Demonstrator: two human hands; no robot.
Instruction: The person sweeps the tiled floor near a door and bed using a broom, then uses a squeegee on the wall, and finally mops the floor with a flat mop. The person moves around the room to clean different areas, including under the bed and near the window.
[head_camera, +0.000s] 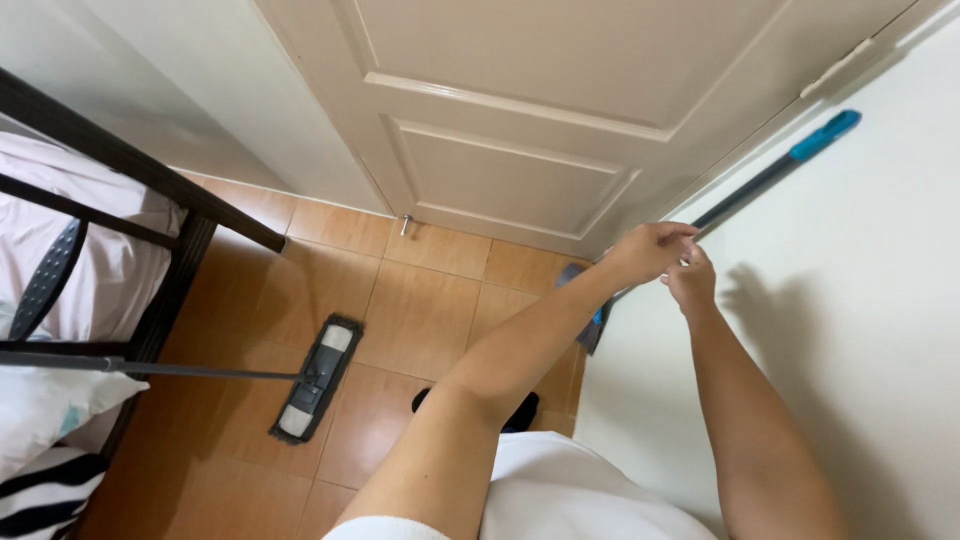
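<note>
Both hands, left hand and right hand, curled tight around the wall-leaning grey pole.

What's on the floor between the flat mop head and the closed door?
In the head view, only bare brown floor tiles lie between the flat mop head and the door, apart from a small metal door stop by the door's foot.

glossy floor tiles, matt painted door
</note>
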